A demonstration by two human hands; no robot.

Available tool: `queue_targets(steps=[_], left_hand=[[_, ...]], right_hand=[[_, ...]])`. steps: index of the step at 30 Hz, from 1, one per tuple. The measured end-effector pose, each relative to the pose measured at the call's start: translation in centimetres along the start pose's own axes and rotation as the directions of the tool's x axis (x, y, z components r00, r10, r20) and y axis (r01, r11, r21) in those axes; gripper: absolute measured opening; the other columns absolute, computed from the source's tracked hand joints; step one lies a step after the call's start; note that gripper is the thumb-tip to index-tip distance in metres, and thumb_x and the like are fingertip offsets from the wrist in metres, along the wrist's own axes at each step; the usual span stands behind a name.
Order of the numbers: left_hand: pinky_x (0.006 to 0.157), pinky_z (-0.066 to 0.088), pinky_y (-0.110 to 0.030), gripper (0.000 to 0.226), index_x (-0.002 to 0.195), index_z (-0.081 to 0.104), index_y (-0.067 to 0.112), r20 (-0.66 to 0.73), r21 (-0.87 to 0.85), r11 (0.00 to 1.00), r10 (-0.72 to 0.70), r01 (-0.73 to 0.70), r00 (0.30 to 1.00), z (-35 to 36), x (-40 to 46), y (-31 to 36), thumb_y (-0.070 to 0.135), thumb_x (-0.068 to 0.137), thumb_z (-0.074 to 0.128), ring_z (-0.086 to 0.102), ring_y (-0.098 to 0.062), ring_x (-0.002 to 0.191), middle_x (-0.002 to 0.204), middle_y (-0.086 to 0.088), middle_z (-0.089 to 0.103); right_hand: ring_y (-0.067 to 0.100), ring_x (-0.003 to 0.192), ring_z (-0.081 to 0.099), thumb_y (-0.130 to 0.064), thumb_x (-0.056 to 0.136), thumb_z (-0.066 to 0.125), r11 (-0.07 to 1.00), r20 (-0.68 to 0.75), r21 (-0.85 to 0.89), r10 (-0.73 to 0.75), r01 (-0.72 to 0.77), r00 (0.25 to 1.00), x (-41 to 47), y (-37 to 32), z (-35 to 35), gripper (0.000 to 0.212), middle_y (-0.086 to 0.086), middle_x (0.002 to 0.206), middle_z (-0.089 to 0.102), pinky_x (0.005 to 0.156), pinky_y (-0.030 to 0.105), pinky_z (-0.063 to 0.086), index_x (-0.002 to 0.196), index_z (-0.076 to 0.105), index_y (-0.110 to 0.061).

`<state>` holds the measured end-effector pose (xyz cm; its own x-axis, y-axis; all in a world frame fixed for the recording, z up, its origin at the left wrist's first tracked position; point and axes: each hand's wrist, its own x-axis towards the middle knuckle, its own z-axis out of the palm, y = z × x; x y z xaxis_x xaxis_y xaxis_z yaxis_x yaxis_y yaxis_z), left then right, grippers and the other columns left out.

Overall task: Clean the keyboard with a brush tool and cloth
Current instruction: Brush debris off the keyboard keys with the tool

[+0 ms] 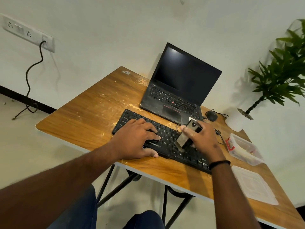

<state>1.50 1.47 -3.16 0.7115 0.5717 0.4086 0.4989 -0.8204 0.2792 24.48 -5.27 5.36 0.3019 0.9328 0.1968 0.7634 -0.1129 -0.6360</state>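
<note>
Left hand (137,138) flat on black keyboard (165,142), fingers straight, pressing keys, thumb at near edge. Right hand (203,141) grips brush tool (185,138), bristle end down on keys at keyboard's middle. Keyboard lies across wooden counter (85,116). Clear lid (254,185) and plastic container (244,148) to right. Beyond: open laptop (178,90), black mouse (211,115), potted plant (280,76).

We see a black keyboard (165,142) with white lettering, a black laptop (178,90) with red accents, a wood-grain brown desk (79,119), and a green plant (280,71).
</note>
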Motion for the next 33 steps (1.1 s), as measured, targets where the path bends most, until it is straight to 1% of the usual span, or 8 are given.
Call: queue_targets(steps=[3, 5, 12, 16, 21, 24, 27, 33], left_hand=[[0.104, 0.035, -0.035, 0.067, 0.137, 0.058, 0.04, 0.005, 0.009, 1.0, 0.004, -0.004, 1.0, 0.0, 0.1, 0.0, 0.079, 0.083, 0.052, 0.041, -0.01, 0.126, 0.139, 0.015, 0.053], [0.105, 0.035, -0.035, 0.067, 0.138, 0.057, 0.04, 0.006, 0.014, 1.0, 0.001, -0.001, 1.0, 0.0, 0.0, 0.0, 0.079, 0.083, 0.052, 0.041, -0.009, 0.127, 0.14, 0.015, 0.052], [0.103, 0.036, -0.036, 0.068, 0.136, 0.059, 0.039, 0.017, 0.025, 1.0, -0.011, 0.011, 1.0, 0.0, 0.0, 0.0, 0.079, 0.082, 0.053, 0.043, -0.011, 0.126, 0.138, 0.013, 0.054], [0.108, 0.033, -0.034, 0.083, 0.147, 0.046, 0.035, -0.014, 0.0, 1.0, -0.023, 0.023, 1.0, -0.2, -0.1, 0.3, 0.079, 0.078, 0.058, 0.043, -0.011, 0.128, 0.142, 0.011, 0.051], [0.119, 0.018, -0.038, 0.121, 0.157, 0.022, 0.033, 0.054, -0.033, 0.995, -0.094, 0.096, 0.994, -1.4, 0.7, 0.1, 0.092, 0.059, 0.061, 0.031, -0.016, 0.142, 0.155, 0.008, 0.033], [0.122, 0.01, -0.042, 0.138, 0.16, 0.009, 0.031, 0.207, 0.045, 0.99, -0.141, 0.134, 0.968, -2.6, 2.5, -0.8, 0.097, 0.05, 0.06, 0.021, -0.019, 0.148, 0.163, 0.004, 0.021], [0.123, 0.015, -0.045, 0.138, 0.156, 0.02, 0.028, 0.344, 0.075, 0.987, -0.158, 0.141, 0.926, -3.1, 3.9, -2.0, 0.096, 0.045, 0.064, 0.028, -0.02, 0.145, 0.158, 0.005, 0.03], [0.117, 0.025, -0.048, 0.138, 0.148, 0.033, 0.027, 0.407, 0.093, 0.983, -0.18, 0.156, 0.896, -2.9, 5.0, -2.4, 0.097, 0.033, 0.066, 0.037, -0.015, 0.13, 0.141, 0.009, 0.039]], right_hand=[[0.001, 0.065, 0.045, -0.036, 0.09, 0.07, 0.997, -0.293, -0.078, 0.005, -0.029, 0.956, 0.7, -0.2, 1.6, 0.028, -0.009, 0.073, 0.052, 0.057, 0.014, 0.032, 0.075, 0.051, -0.021], [-0.001, 0.064, 0.044, -0.038, 0.09, 0.07, 0.999, -0.353, -0.054, -0.014, -0.005, 0.935, 0.7, -0.3, 2.7, 0.027, -0.011, 0.072, 0.051, 0.058, 0.014, 0.03, 0.077, 0.053, -0.021], [0.008, 0.059, 0.061, -0.026, 0.088, 0.073, 0.996, 0.016, 0.084, -0.02, 0.018, 1.0, -1.8, 0.1, 0.5, 0.022, 0.004, 0.076, 0.065, 0.043, 0.015, 0.042, 0.078, 0.06, -0.012], [0.018, 0.073, 0.063, -0.036, 0.087, 0.073, 0.997, -0.269, -0.048, 0.038, -0.052, 0.962, -2.0, 1.9, -0.8, 0.026, 0.0, 0.077, 0.064, 0.056, 0.03, 0.052, 0.077, 0.062, -0.016], [-0.002, 0.068, 0.048, -0.038, 0.09, 0.069, 0.993, -0.44, -0.095, 0.026, -0.076, 0.898, -1.2, 1.3, 0.9, 0.024, -0.008, 0.077, 0.057, 0.056, 0.013, 0.031, 0.085, 0.06, -0.017], [-0.007, 0.073, 0.049, -0.035, 0.091, 0.068, 0.999, -0.403, 0.015, 0.053, -0.051, 0.914, -0.1, 0.0, 2.5, 0.022, -0.01, 0.084, 0.057, 0.056, 0.007, 0.036, 0.097, 0.061, -0.016], [-0.004, 0.074, 0.051, -0.034, 0.091, 0.069, 0.998, -0.323, 0.057, 0.034, -0.016, 0.946, 0.4, -0.9, 3.9, 0.02, -0.008, 0.085, 0.059, 0.056, 0.005, 0.04, 0.092, 0.06, -0.017], [0.014, 0.072, 0.061, -0.028, 0.088, 0.072, 0.997, -0.056, -0.057, 0.041, -0.044, 0.998, -1.6, 0.4, 0.8, 0.023, -0.001, 0.078, 0.063, 0.059, 0.023, 0.047, 0.074, 0.056, -0.02]])
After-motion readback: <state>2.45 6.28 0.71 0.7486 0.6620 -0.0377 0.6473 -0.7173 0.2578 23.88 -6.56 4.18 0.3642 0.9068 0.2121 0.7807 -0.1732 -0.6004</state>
